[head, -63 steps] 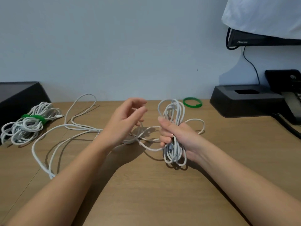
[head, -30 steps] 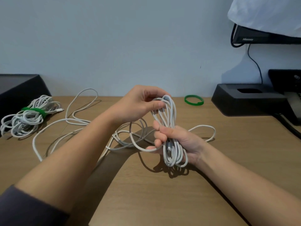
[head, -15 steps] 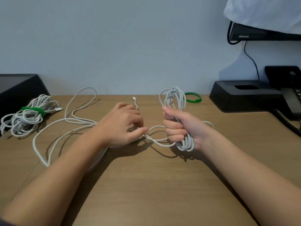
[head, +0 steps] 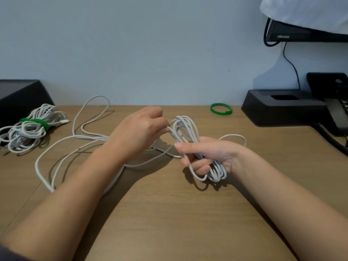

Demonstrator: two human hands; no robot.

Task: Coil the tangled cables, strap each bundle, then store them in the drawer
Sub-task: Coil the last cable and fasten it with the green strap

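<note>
My right hand [head: 207, 153] grips a partly wound coil of white cable [head: 185, 129], loops sticking out above and below the fist. My left hand [head: 140, 131] pinches a strand of the same cable at the coil's top left. The loose rest of that cable [head: 75, 140] trails in wide loops across the wooden desk to the left. A finished white cable bundle [head: 28, 129] with a green strap around it lies at the far left. A loose green strap [head: 221, 109] lies curled in a ring at the back of the desk.
A black box [head: 20, 95] stands at the back left, behind the strapped bundle. At the back right are a black monitor base [head: 278, 108], a desk phone [head: 337, 110] with its dark cord, and a cloth-covered monitor [head: 305, 32] above.
My left hand rose from the desk to the top of the coil, bringing a strand up to it. My right hand tilted, its fingers loosened a little around the coil.
</note>
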